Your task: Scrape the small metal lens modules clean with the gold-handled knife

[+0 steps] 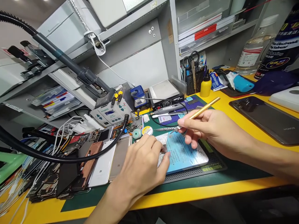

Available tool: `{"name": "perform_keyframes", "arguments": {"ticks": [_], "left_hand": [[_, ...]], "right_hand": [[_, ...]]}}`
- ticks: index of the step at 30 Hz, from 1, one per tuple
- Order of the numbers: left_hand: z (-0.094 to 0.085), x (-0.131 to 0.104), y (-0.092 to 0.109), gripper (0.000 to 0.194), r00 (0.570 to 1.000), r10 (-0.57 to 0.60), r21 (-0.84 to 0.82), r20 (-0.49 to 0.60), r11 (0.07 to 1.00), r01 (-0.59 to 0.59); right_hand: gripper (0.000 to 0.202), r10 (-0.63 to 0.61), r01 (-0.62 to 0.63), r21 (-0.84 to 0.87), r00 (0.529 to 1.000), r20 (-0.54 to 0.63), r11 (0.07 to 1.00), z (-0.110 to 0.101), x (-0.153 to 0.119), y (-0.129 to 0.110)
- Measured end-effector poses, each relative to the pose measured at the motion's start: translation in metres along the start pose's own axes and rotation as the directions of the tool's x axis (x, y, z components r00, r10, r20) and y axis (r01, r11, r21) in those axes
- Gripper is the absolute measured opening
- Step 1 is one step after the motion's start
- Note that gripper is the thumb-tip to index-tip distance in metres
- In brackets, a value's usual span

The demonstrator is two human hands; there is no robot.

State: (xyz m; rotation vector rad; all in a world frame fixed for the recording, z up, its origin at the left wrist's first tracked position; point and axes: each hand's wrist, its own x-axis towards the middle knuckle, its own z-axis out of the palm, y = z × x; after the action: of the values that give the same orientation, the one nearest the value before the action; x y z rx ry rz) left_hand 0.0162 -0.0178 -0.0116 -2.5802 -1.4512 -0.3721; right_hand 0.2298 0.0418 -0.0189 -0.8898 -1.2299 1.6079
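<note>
A gold-handled tool (205, 108) is pinched between the thumb and fingers of my right hand (203, 126), its thin tip pointing down left over a blue-and-white box (187, 155). My left hand (146, 158) rests at the box's left side, fingers curled around a small dark piece (164, 148) that shows between thumb and index finger. The tool tip is a little above and to the right of that piece, apart from it. Under the box lies a grey patterned mat (198, 171) on the green mat (243, 169).
Phones (102, 165) and a pile of parts lie left, with a black hose (81, 160) arching over them. Behind stand a soldering station (111, 115), a black-and-silver heater (165, 95) and a yellow bottle (205, 86). A dark phone (268, 118) lies right.
</note>
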Motion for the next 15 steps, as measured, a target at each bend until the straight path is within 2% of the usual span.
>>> {"name": "perform_keyframes", "arguments": {"ticks": [7,11,15], "left_hand": [[-0.002,-0.01,-0.014,0.017,0.991,-0.012,-0.073,-0.134,0.997,0.002],[-0.003,-0.015,-0.02,0.01,0.982,-0.053,-0.235,-0.18,0.972,0.009],[-0.003,-0.015,-0.012,0.01,0.977,-0.137,-0.433,-0.161,0.9,0.055]], "right_hand": [[0.034,-0.012,0.012,-0.006,1.0,-0.005,1.0,0.001,-0.001,-0.002],[0.034,0.002,-0.001,-0.022,1.0,0.007,1.0,0.001,-0.001,-0.003],[0.033,0.004,-0.004,-0.029,1.0,0.01,1.0,0.0,-0.001,-0.002]]}}
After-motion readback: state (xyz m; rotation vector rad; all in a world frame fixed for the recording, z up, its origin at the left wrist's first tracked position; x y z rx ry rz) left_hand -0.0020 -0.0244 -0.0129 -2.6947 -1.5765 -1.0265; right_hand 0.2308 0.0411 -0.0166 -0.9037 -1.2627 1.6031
